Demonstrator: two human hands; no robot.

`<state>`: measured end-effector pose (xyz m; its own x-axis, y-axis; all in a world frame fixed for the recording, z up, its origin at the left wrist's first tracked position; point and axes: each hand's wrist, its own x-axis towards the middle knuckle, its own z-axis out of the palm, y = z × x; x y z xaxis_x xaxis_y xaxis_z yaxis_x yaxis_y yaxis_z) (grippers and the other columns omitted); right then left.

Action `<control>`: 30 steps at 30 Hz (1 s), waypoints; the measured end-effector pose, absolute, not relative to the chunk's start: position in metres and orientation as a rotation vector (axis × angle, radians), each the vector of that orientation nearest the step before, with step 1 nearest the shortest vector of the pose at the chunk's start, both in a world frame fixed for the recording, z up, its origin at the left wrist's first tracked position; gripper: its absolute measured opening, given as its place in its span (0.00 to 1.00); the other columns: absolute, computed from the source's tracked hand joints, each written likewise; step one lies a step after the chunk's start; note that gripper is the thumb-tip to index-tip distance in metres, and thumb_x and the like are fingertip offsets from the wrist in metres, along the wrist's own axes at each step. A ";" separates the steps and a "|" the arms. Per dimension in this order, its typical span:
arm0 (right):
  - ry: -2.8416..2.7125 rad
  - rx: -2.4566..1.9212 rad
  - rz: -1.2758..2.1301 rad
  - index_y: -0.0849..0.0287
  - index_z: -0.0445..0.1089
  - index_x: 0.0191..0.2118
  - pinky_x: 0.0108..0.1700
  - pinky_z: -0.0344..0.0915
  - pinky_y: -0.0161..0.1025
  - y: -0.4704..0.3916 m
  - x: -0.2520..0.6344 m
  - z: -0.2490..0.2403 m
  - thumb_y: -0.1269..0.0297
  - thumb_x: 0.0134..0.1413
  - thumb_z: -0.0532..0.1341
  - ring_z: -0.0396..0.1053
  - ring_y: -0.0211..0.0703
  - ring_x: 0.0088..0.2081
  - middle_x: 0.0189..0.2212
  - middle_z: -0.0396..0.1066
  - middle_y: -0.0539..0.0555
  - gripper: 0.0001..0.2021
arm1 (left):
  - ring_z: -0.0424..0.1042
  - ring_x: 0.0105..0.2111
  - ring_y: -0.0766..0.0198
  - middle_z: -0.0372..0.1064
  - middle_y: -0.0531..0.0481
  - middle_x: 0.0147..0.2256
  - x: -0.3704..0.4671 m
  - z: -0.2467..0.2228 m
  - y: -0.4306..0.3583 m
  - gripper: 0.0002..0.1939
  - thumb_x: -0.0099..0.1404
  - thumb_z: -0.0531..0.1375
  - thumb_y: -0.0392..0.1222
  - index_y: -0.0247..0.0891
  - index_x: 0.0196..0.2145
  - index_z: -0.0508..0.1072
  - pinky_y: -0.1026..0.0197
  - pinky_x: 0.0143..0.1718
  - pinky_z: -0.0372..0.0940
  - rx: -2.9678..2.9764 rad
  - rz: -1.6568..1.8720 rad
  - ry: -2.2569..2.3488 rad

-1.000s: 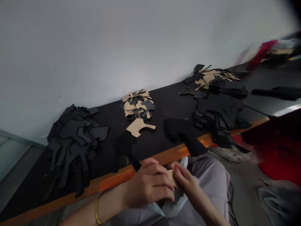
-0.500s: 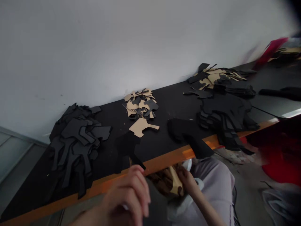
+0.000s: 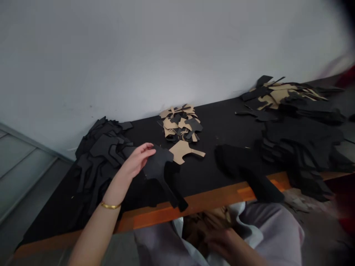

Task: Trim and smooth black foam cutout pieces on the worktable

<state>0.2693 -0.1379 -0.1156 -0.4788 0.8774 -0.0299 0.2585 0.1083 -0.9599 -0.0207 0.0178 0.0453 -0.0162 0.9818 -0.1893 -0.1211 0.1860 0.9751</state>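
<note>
My left hand (image 3: 140, 157), with a gold bangle at the wrist, pinches the upper edge of a dark grey cut-out piece (image 3: 158, 166) with a narrow tail. That piece is tilted a little over the black table, its tail toward the front edge. Beside it lies a tan cut-out piece (image 3: 183, 150) of similar shape. My right hand (image 3: 222, 240) is low over my lap, inside the mouth of a white bag (image 3: 251, 236) with brown scraps (image 3: 213, 218) in it. Shadow and blur hide its fingers.
Dark cut-outs are heaped (image 3: 101, 155) at the left. A tan and dark pile (image 3: 181, 123) stands by the wall, another (image 3: 280, 96) at the back right. Black pieces (image 3: 249, 170) overhang the orange-taped table edge (image 3: 177, 214), with a larger dark stack (image 3: 302, 144) further right.
My left hand has moved up from the table edge and is now on the dark grey piece, which is lifted. My right hand has gone deeper into the bag; the tan strip beside it no longer shows.
</note>
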 end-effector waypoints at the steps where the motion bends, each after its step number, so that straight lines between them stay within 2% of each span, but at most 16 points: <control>1: -1.860 -1.076 1.364 0.52 0.75 0.35 0.34 0.69 0.32 -0.140 0.260 -0.102 0.67 0.52 0.60 0.73 0.40 0.30 0.27 0.74 0.51 0.07 | 0.67 0.28 0.70 0.65 0.55 0.29 -0.020 0.040 0.018 0.17 0.47 0.68 0.38 0.36 0.35 0.68 0.70 0.27 0.62 0.972 1.066 1.244; 4: -1.989 -1.060 0.838 0.50 0.65 0.55 0.39 0.70 0.35 -0.133 0.231 -0.067 0.70 0.57 0.54 0.71 0.41 0.37 0.39 0.72 0.56 0.20 | 0.68 0.29 0.70 0.67 0.55 0.31 -0.018 0.031 0.015 0.17 0.47 0.68 0.40 0.37 0.35 0.68 0.69 0.28 0.62 0.979 0.904 1.256; 6: -2.074 -0.986 0.581 0.50 0.61 0.58 0.39 0.70 0.36 -0.123 0.214 -0.053 0.73 0.57 0.53 0.70 0.41 0.38 0.40 0.70 0.57 0.24 | 0.68 0.29 0.70 0.67 0.54 0.31 -0.018 0.026 0.013 0.17 0.48 0.68 0.41 0.37 0.35 0.69 0.68 0.29 0.62 0.977 0.868 1.269; 11: -2.039 -0.876 0.446 0.53 0.69 0.50 0.33 0.68 0.32 -0.108 0.194 -0.054 0.76 0.56 0.53 0.67 0.37 0.32 0.32 0.67 0.55 0.18 | 0.69 0.30 0.68 0.69 0.53 0.32 -0.018 0.011 0.017 0.16 0.49 0.67 0.44 0.37 0.35 0.69 0.66 0.32 0.62 1.120 0.900 1.313; 17: -1.924 -0.922 0.507 0.55 0.67 0.52 0.35 0.68 0.33 -0.108 0.192 -0.070 0.76 0.56 0.54 0.68 0.37 0.34 0.32 0.67 0.55 0.19 | 0.66 0.24 0.66 0.66 0.55 0.23 -0.014 -0.003 0.024 0.15 0.52 0.64 0.48 0.37 0.34 0.68 0.65 0.27 0.60 1.445 0.881 1.495; 30: -1.897 -0.949 0.532 0.57 0.68 0.50 0.34 0.69 0.32 -0.101 0.187 -0.074 0.73 0.58 0.53 0.69 0.38 0.33 0.31 0.68 0.55 0.16 | 0.66 0.28 0.66 0.66 0.52 0.29 -0.016 -0.019 0.033 0.12 0.52 0.63 0.46 0.37 0.33 0.70 0.64 0.30 0.61 1.623 0.911 1.534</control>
<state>0.1869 -0.1015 -0.0742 -0.2807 0.7924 0.5417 0.3955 0.6097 -0.6870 -0.0161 0.0329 -0.0194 0.0451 0.9988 0.0196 0.4955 -0.0394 0.8677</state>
